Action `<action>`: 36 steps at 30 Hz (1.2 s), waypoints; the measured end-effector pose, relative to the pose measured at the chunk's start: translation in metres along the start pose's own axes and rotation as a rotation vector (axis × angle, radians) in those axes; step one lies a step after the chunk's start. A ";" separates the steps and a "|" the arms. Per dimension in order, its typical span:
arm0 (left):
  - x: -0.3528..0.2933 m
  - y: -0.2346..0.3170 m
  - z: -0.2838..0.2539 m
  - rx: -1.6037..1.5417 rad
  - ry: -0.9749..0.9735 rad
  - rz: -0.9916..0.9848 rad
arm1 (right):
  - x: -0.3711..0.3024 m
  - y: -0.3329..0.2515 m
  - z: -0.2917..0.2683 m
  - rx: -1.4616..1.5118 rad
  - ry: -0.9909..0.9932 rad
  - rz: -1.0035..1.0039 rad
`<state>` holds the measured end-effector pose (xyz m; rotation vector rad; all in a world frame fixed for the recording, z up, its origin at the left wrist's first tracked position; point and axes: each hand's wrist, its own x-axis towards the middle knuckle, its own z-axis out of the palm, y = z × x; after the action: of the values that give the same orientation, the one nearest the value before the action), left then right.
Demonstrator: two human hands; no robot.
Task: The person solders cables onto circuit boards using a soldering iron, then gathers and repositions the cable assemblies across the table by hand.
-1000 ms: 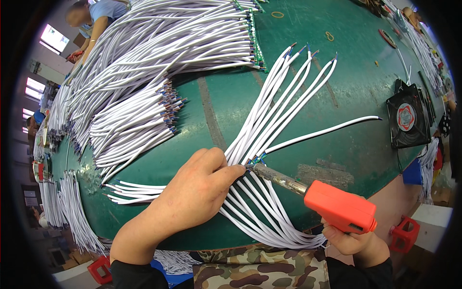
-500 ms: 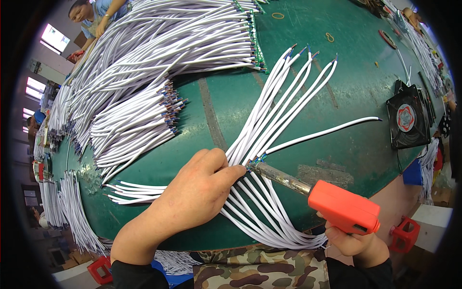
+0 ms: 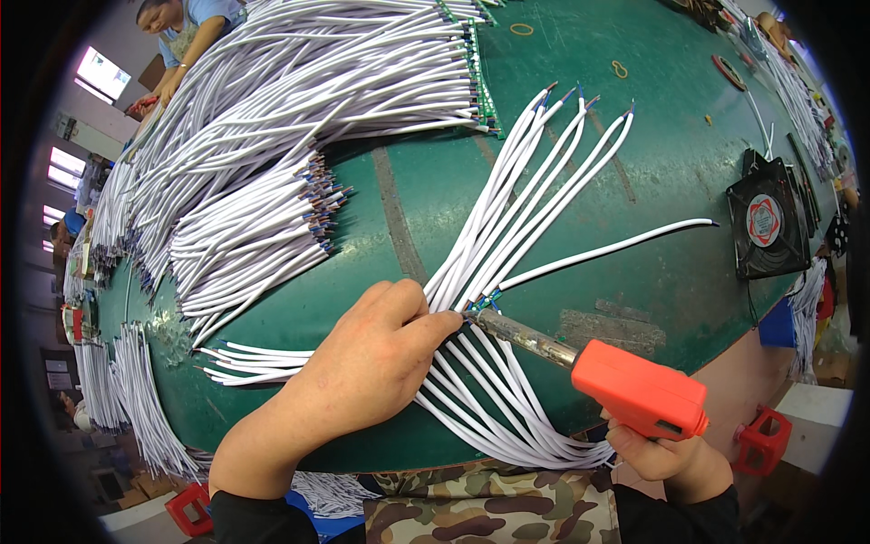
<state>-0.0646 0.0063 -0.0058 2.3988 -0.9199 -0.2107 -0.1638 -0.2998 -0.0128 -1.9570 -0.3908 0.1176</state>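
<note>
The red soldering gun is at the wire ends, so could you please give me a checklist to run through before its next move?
1. Right hand holding the red soldering gun: ok, held by its grip.
2. Left hand steadying the white cables: ok, closed at their ends beside the small green board.
3. Left hand well clear of the metal tip: not ok, it is right next to it.
4. Tip hot enough: cannot tell from pictures.
5. Solder joint sound: cannot tell, too small to judge.
6. Black fan spinning: cannot tell.
</note>
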 end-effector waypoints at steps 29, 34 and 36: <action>-0.020 -0.011 -0.028 0.072 0.197 -0.069 | -0.037 0.015 -0.006 0.183 0.184 -0.010; -0.038 -0.060 -0.048 0.457 0.332 -0.229 | -0.037 0.015 -0.005 0.225 0.234 0.014; -0.039 -0.070 -0.042 0.500 0.323 -0.206 | -0.037 0.014 -0.006 0.254 0.237 0.033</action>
<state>-0.0401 0.0936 -0.0113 2.8688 -0.6249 0.3672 -0.1937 -0.3217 -0.0271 -1.7035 -0.1774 -0.0422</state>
